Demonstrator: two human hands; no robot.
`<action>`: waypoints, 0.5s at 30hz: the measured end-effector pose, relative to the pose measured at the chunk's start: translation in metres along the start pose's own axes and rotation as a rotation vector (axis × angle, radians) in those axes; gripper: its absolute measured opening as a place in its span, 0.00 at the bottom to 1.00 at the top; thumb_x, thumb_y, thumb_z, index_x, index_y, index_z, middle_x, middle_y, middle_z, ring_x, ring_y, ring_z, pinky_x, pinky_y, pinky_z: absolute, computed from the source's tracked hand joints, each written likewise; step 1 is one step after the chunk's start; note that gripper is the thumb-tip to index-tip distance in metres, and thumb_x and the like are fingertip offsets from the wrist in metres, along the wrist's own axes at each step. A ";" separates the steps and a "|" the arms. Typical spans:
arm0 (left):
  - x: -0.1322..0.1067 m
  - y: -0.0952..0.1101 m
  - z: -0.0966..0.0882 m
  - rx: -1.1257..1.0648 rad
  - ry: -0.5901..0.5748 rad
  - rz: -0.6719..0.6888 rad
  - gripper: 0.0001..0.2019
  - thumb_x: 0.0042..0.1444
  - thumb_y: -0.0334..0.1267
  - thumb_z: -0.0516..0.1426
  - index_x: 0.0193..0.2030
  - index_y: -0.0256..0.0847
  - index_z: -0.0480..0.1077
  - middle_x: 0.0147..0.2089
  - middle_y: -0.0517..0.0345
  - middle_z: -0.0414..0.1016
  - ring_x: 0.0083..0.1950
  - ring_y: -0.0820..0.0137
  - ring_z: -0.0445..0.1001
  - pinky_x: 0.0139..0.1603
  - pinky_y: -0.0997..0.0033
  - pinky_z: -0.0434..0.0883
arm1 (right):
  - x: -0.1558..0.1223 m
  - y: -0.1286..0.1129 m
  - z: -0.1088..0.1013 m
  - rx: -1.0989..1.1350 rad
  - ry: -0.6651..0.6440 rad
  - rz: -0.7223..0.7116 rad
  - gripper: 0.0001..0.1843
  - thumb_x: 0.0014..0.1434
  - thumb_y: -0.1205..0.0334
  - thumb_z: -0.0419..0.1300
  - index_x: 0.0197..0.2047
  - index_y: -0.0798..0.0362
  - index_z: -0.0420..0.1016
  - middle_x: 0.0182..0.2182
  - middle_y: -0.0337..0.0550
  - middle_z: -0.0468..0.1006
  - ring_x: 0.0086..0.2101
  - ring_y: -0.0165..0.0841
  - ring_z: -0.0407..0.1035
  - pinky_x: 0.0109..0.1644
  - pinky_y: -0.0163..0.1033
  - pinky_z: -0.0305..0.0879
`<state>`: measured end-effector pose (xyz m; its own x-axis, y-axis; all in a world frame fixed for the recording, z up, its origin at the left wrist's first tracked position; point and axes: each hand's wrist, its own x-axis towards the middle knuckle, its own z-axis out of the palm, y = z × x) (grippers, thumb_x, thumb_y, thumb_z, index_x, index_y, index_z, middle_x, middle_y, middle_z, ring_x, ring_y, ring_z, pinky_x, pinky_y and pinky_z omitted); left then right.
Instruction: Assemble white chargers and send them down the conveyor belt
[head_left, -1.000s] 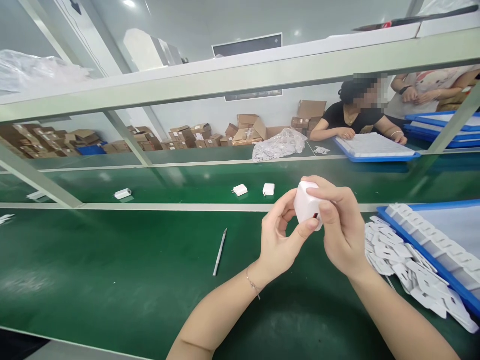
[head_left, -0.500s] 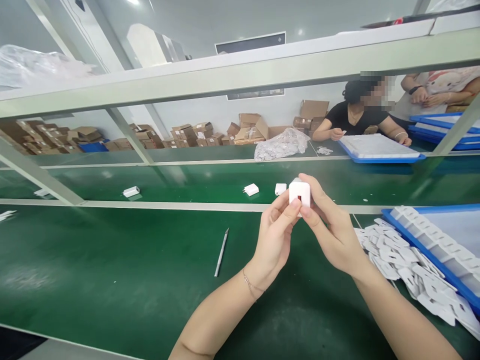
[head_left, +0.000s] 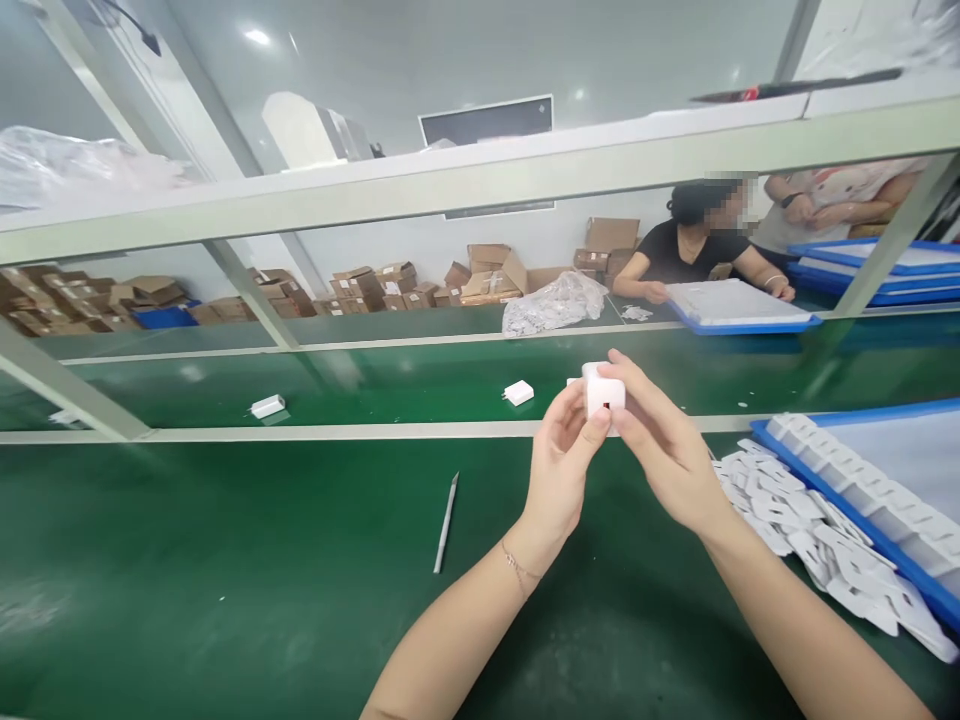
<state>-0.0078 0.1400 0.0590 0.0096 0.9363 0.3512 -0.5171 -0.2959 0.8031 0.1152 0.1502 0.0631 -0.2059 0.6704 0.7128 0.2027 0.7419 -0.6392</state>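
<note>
Left of the left hand (head_left: 559, 465), open table (head_left: 225, 540) runs to a pale rail (head_left: 360, 432), two white plugs (head_left: 268, 406) beyond, one knife (head_left: 446, 525) nearer. That hand and the right hand (head_left: 671, 450) together clamp one white block (head_left: 606, 394), slotted end facing the person, long axis unclear. Rightward, white pieces (head_left: 817, 535) beyond counting border one blue tray (head_left: 911, 575).

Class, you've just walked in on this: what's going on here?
A person holds a small white block up between the left hand and right hand, its dark slot facing the camera. A slim pointed tool lies untouched on the green bench. To the right, a pile of flat white pieces lies beside a blue-edged tray. Across the bench, a co-worker sits at another tray.
</note>
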 end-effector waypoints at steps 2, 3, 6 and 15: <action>0.002 -0.002 -0.001 0.029 0.036 0.034 0.20 0.53 0.47 0.68 0.50 0.45 0.73 0.52 0.55 0.75 0.54 0.66 0.74 0.55 0.68 0.73 | 0.003 -0.003 -0.003 -0.016 -0.003 0.038 0.19 0.72 0.54 0.54 0.64 0.34 0.69 0.64 0.33 0.69 0.64 0.37 0.61 0.66 0.44 0.63; 0.003 -0.003 -0.003 0.040 0.043 0.058 0.19 0.53 0.47 0.68 0.49 0.45 0.72 0.51 0.56 0.74 0.52 0.67 0.74 0.53 0.69 0.73 | 0.004 -0.005 -0.005 -0.022 -0.020 0.043 0.19 0.72 0.53 0.54 0.64 0.36 0.69 0.63 0.35 0.70 0.63 0.36 0.63 0.65 0.43 0.64; 0.004 -0.002 -0.006 0.110 -0.020 0.129 0.19 0.54 0.47 0.67 0.49 0.46 0.70 0.49 0.57 0.75 0.50 0.68 0.75 0.50 0.69 0.74 | 0.005 -0.012 -0.011 -0.038 -0.087 0.033 0.20 0.73 0.53 0.51 0.66 0.38 0.67 0.64 0.38 0.69 0.62 0.36 0.64 0.65 0.44 0.65; -0.007 0.004 -0.009 0.507 -0.123 0.464 0.23 0.64 0.40 0.59 0.64 0.53 0.62 0.62 0.52 0.71 0.61 0.62 0.72 0.60 0.62 0.70 | -0.003 -0.019 -0.005 -0.154 -0.014 -0.153 0.20 0.74 0.56 0.45 0.65 0.38 0.67 0.59 0.41 0.72 0.58 0.38 0.66 0.61 0.49 0.68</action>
<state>-0.0173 0.1339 0.0553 -0.0032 0.6719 0.7406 -0.0284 -0.7404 0.6716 0.1166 0.1336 0.0747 -0.2581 0.5514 0.7933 0.3122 0.8247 -0.4716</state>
